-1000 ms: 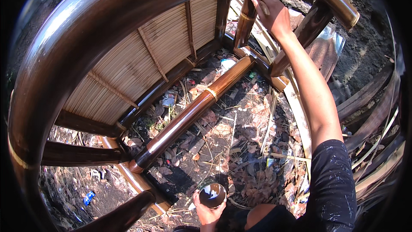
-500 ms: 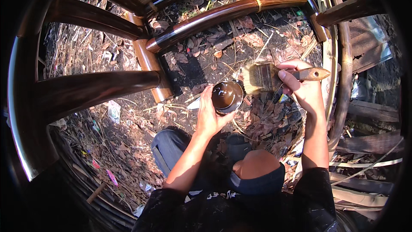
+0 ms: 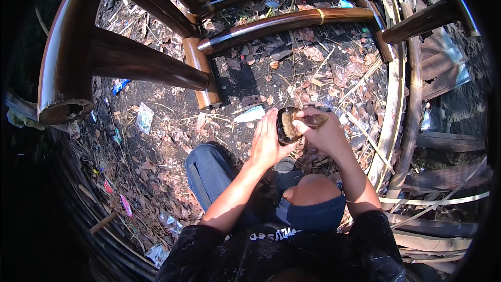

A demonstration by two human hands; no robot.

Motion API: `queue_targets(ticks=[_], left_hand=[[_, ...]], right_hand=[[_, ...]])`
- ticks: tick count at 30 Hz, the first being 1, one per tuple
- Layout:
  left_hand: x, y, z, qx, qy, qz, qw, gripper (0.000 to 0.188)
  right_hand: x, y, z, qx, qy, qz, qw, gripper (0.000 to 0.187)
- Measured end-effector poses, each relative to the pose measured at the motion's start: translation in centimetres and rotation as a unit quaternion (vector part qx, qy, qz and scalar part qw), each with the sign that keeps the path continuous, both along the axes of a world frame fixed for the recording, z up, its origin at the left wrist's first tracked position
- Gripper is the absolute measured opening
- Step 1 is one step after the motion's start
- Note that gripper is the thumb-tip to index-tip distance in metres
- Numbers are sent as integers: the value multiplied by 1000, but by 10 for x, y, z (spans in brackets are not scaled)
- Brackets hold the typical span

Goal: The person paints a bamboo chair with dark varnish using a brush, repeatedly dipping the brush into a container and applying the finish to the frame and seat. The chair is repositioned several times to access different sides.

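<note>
In front of my knees, my left hand [image 3: 266, 138] is wrapped around a small dark cup [image 3: 282, 118]. My right hand [image 3: 322, 131] is closed on a wide paintbrush [image 3: 316, 120], whose pale bristles are tipped into the cup's mouth. How deep the bristles reach is hidden by my fingers and the rim. Beyond the hands stands a glossy brown bamboo frame; its low crossbar [image 3: 261, 35] runs across the far side, and a thick rail [image 3: 151, 67] joins a stout post [image 3: 68, 73] on the left.
Dry leaves and litter cover the dirt ground, with a clear plastic wrapper [image 3: 144, 118] on the left. Long bamboo poles [image 3: 412, 99] lie along the right, beside a rusty metal sheet [image 3: 443, 68]. Dark thin poles [image 3: 104, 240] are at lower left.
My right hand has brought the paintbrush leftward and turned its bristles into the cup. The cup has shifted slightly right and tilted toward the brush. The view has moved a little.
</note>
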State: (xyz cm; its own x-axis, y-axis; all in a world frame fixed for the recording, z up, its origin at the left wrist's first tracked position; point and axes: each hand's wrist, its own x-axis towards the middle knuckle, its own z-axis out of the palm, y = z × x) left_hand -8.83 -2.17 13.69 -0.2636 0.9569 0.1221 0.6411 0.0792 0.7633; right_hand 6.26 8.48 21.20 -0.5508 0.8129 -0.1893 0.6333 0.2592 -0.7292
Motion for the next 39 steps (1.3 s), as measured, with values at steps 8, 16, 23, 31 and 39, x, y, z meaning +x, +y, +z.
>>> queue_targets(ticks=[8, 16, 23, 31, 39], left_hand=[[-4, -12, -3, -5, 22, -21, 1000, 103], [-1, -1, -22, 12, -2, 0, 1000, 105], [-14, 12, 7, 52, -86, 29, 995, 95], [-31, 30, -30, 101, -47, 7, 994, 99], [-43, 37, -72, 121, -37, 23, 992, 106]], right_hand=[[18, -8, 4, -58, 76, 22, 995, 29], [35, -3, -37, 11, 122, -100, 987, 27], [45, 4, -78, -342, 400, -288, 800, 28], [136, 107, 7, 33, 351, -360, 864, 37], [111, 203, 261, 573, -120, -222, 780, 28]])
